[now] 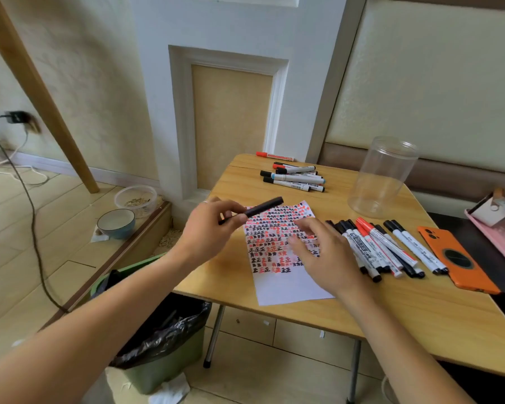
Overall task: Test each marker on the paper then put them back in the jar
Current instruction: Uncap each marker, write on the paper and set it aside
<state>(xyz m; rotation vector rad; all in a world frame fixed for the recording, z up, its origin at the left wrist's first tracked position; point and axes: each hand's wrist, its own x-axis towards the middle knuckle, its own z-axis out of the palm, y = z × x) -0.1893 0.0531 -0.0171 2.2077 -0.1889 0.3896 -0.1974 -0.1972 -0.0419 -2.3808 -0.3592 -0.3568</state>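
Note:
My left hand (209,231) holds a black marker (263,207) above the left edge of the paper (286,284), its far end raised to the right. The paper lies on the wooden table (239,275) and is filled with red and black marks over its upper part. My right hand (327,252) hovers over the paper's right side with fingers spread and blurred, holding nothing. A row of several markers (391,249) lies to its right. Another pile of markers (295,176) sits at the table's far edge. The clear plastic jar (382,176) stands empty at the back right.
An orange phone (455,258) lies face down right of the markers, with a pink tray (499,228) beyond it. A green bin with a black bag (161,333) stands under the table's left edge. Two bowls (117,223) and a cable (32,217) are on the floor at left.

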